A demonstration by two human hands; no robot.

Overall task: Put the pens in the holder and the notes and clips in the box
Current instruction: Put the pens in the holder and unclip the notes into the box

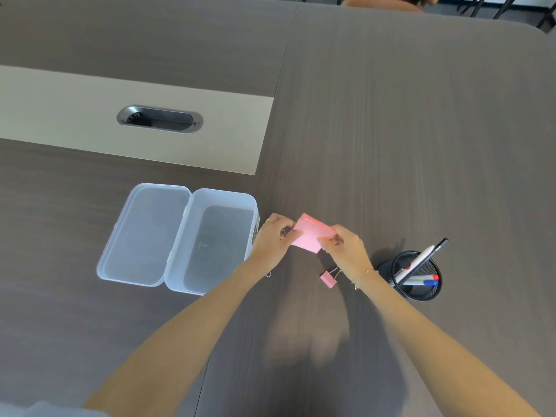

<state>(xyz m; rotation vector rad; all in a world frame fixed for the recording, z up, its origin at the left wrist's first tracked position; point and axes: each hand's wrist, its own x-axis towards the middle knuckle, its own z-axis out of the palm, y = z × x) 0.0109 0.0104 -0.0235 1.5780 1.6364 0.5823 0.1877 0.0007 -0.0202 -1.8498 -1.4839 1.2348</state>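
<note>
Mid-frame, a pink pad of sticky notes [313, 234] is pinched between both hands, left hand [275, 239] on its left edge, right hand [346, 246] on its right; its long axis runs upper left to lower right. Just left stands an open clear plastic box [224, 203], side label unreadable. A pink binder clip [328, 279] lies below the pad. At right, pens lean upper right in a black mesh holder [421, 293] on the dark wood-grain table [406, 130]
</note>
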